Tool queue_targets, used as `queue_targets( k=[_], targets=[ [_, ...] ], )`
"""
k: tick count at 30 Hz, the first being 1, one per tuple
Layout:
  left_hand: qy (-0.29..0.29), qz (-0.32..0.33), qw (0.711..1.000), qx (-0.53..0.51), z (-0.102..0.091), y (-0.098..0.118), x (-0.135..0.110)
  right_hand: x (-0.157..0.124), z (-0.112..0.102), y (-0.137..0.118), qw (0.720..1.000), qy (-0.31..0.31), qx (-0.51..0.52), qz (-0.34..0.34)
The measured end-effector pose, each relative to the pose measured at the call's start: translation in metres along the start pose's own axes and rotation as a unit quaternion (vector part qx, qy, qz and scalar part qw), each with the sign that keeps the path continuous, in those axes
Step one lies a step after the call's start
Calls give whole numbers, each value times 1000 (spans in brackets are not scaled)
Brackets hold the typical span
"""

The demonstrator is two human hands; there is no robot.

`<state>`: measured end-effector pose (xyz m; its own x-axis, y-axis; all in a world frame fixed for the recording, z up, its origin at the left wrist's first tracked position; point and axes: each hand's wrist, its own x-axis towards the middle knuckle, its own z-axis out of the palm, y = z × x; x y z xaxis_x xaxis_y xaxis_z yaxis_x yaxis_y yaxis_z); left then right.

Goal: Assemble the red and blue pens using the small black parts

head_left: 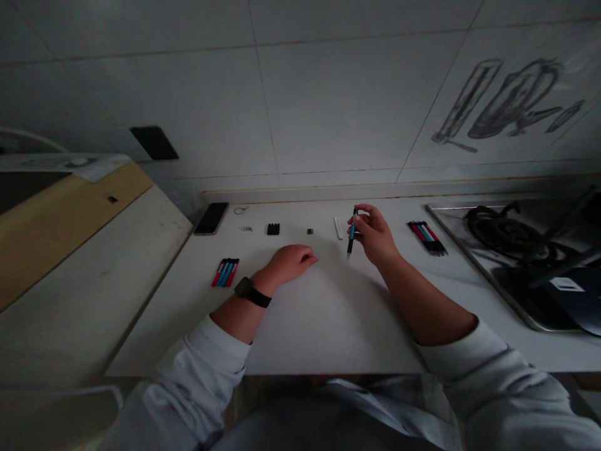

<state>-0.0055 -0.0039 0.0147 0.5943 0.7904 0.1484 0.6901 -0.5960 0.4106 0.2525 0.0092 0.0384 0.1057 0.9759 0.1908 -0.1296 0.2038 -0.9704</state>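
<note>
My right hand (372,236) is closed on a blue pen (352,234), held nearly upright with its dark tip just above the white counter (328,326). My left hand (290,262) rests on the counter with its fingers curled under; I cannot see anything in it. A black watch sits on that wrist. Lying flat to the left is a row of red and blue pen barrels (226,272). To the right of my right hand lies a bundle of assembled pens (427,238).
Along the back of the counter lie a black phone (211,218), a small spring (247,228), black caps (273,229), a tiny dark part (310,231) and a white stick (338,227). A gas stove (521,250) fills the right side. A lower surface (94,282) lies left.
</note>
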Motion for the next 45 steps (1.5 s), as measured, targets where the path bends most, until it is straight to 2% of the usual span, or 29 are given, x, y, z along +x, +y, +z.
queue_targets(
  k=[9, 21, 26, 31, 35, 38, 40, 42, 43, 45],
  targets=[
    [0, -3, 1000, -5, 1, 0, 1, 1, -4, 1, 999, 2, -32, -24],
    [-1, -4, 1000, 10, 0, 1, 1, 0, -1, -2, 999, 6, -24, -29],
    [0, -3, 1000, 3, 1, 0, 0, 4, -6, -4, 999, 4, -30, -22],
    [-5, -9, 1000, -10, 0, 1, 0, 19, -32, -15, 997, 80, 4, -19],
    [-17, -12, 1000, -6, -2, 2, 0, 37, -76, -25, 984, 175, 0, -13],
    [-23, -13, 1000, 0, -3, 3, 0, 44, -110, -27, 973, 222, -56, 10],
    [-24, -16, 1000, 2, -4, 3, 0, 44, -127, -23, 959, 231, -156, 49],
    [-25, -17, 1000, 1, -4, 2, 0, 42, -137, -17, 922, 212, -312, 90],
    [-26, -17, 1000, 1, -4, 2, 0, 41, -139, -14, 889, 195, -400, 103],
    [-27, -18, 999, -1, -3, 0, 0, 38, -139, -8, 808, 157, -557, 113]
  ],
)
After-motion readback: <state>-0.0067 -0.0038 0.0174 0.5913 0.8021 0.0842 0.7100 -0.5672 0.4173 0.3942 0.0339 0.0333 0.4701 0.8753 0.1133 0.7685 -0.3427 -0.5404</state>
